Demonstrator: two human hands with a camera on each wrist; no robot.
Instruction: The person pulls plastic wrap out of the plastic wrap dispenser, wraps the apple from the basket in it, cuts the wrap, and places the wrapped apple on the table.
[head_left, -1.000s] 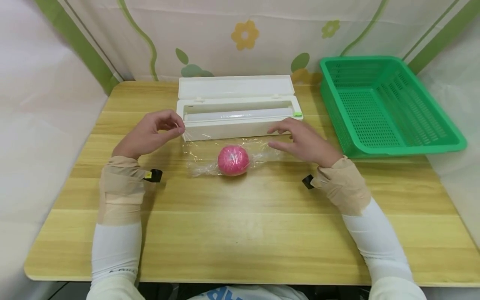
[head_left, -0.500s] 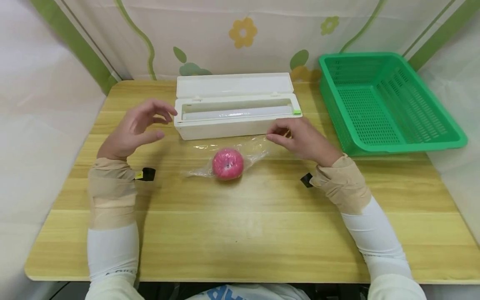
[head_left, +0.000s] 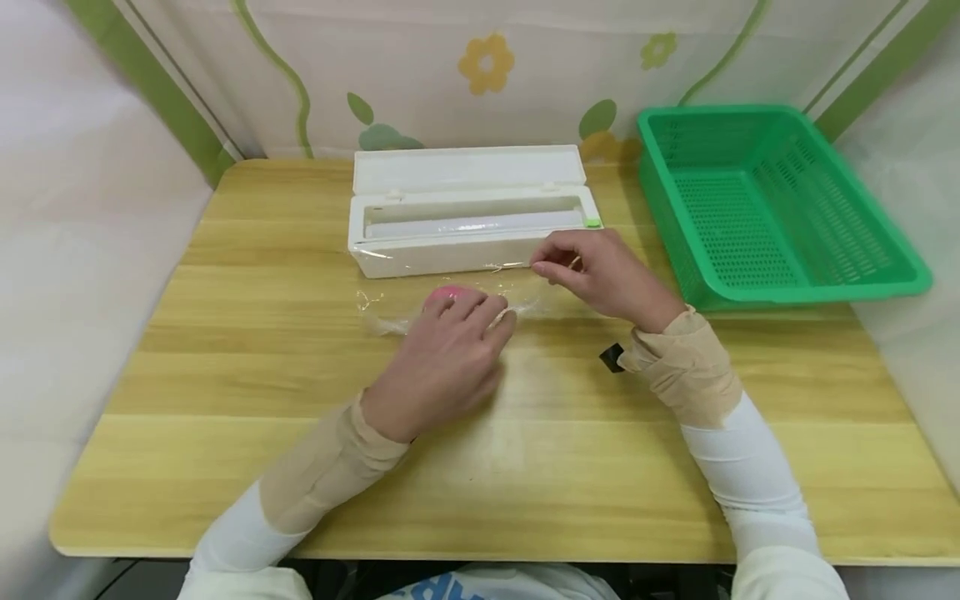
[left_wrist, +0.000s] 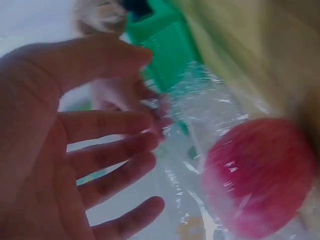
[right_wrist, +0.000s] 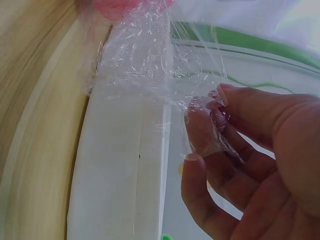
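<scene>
A pinkish-red round fruit, apple-like (left_wrist: 260,175), lies wrapped in clear cling film (right_wrist: 135,60) on the table. In the head view my left hand (head_left: 446,367) covers most of it. The left wrist view shows that hand (left_wrist: 95,130) with fingers spread beside the fruit, apart from it. Between thumb and fingertips, my right hand (head_left: 592,275) pinches a loose edge of the film, in front of the box's right end. Behind the fruit stands a white cling film dispenser (head_left: 450,261), lid raised, with a film roll (head_left: 480,224) inside.
A green plastic basket (head_left: 690,250) stands at the back right of the wooden table (head_left: 225,333). A small green slider (head_left: 592,222) sits at the dispenser's right end. A patterned curtain (head_left: 420,67) hangs behind the table's far edge.
My left hand has let go of the film's left edge, drawn away left, then swung right over the fruit. My right hand has closed its fingertips on the film's right side.
</scene>
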